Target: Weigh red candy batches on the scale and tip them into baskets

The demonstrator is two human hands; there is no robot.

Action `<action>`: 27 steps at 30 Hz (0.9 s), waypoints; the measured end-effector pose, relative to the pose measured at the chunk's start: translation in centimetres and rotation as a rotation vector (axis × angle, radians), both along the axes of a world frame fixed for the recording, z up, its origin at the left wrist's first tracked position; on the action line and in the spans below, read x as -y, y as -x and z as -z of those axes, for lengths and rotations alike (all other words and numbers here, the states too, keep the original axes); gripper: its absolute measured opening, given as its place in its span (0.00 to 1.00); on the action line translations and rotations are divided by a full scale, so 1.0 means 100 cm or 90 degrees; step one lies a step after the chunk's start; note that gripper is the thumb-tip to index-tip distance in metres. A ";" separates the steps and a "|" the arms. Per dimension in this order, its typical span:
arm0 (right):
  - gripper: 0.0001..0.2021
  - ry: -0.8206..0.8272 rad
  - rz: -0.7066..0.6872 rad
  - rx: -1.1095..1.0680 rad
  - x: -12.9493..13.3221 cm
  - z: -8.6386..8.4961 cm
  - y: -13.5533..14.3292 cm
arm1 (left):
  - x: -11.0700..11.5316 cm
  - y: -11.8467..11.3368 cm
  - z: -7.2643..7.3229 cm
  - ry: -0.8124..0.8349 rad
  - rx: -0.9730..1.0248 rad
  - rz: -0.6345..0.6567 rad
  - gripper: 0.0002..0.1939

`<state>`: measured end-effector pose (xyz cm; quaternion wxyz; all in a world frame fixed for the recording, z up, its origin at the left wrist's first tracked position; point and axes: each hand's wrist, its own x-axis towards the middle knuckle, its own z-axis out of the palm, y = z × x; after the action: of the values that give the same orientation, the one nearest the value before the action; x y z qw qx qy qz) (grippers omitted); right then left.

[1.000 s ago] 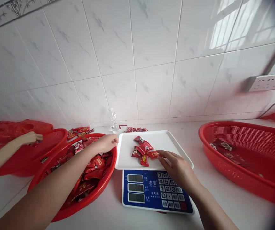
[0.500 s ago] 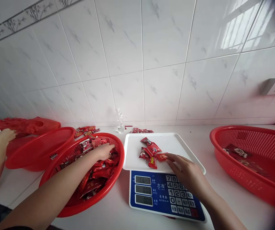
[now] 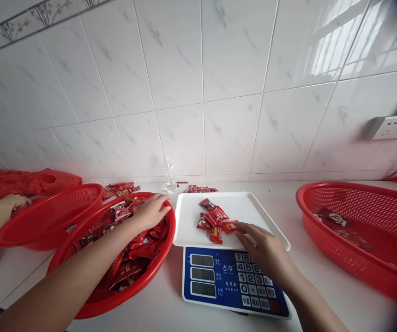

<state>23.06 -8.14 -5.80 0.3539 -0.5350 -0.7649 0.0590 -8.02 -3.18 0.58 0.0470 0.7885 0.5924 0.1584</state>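
My left hand (image 3: pixel 152 212) is over the red basket (image 3: pixel 171 230) heaped with small red snack packets (image 3: pixel 143 249). Its fingers and thumb are apart near the basket's right rim, and nothing shows between them. On the white tray (image 3: pixel 247 207) of a blue-fronted weighing scale (image 3: pixel 219 276), several red snack packets (image 3: pixel 215 216) lie in a loose cluster. At the right side of this cluster, my right hand (image 3: pixel 264 244) has its thumb and fingertips closed on the edge of one red snack packet (image 3: pixel 229 226).
Another red basket (image 3: pixel 344 249) with a few packets stands to the right. On the left are a second red basket (image 3: pixel 46 221), red plastic bags (image 3: pixel 49 180) and another person's hand (image 3: pixel 9 203). A clear bottle (image 3: pixel 170 175) and more packets (image 3: pixel 201 189) sit near the tiled wall.
My left hand has lifted out of the packets towards the basket's rim, its fingers spreading. My right hand stays at the same packet. The whole view has shifted slightly.
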 end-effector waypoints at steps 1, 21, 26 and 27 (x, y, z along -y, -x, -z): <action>0.15 0.004 -0.001 -0.002 0.000 0.000 0.000 | -0.001 -0.016 -0.001 -0.006 0.028 0.044 0.20; 0.15 -0.012 0.015 -0.126 -0.001 0.000 0.000 | -0.010 -0.151 0.030 0.038 -0.065 0.232 0.22; 0.15 -0.014 0.033 -0.130 0.000 -0.003 0.000 | -0.026 -0.154 0.033 0.090 0.025 0.150 0.18; 0.15 -0.015 0.036 -0.131 0.000 -0.003 0.000 | -0.031 -0.153 0.032 0.082 0.044 0.141 0.15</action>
<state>23.08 -8.15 -5.47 0.4382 -0.5434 -0.7097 0.0950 7.29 -0.11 -2.64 0.1353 0.8386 0.5086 0.1407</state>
